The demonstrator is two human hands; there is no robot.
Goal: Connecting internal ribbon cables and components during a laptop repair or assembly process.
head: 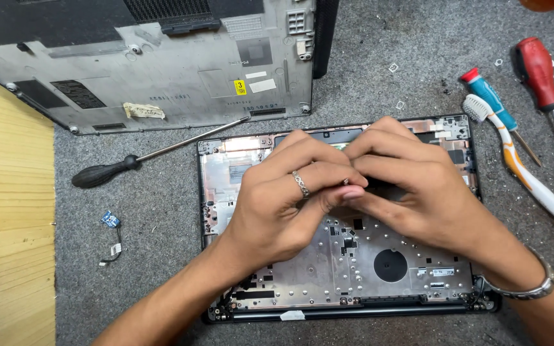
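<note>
Under both hands: opened laptop base (354, 256). Left hand (283, 198) & right hand (411, 186) pressed together, fingertips meeting; can't tell what's pinched. Above left hand: grey bottom cover (161, 70) w/ small yellow square sticker (240, 87), white rectangular labels beside.

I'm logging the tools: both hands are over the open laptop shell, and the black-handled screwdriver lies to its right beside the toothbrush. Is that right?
Not quite. In the head view the black-handled screwdriver lies left of the laptop shell, not right. The toothbrush is on the right.
</note>
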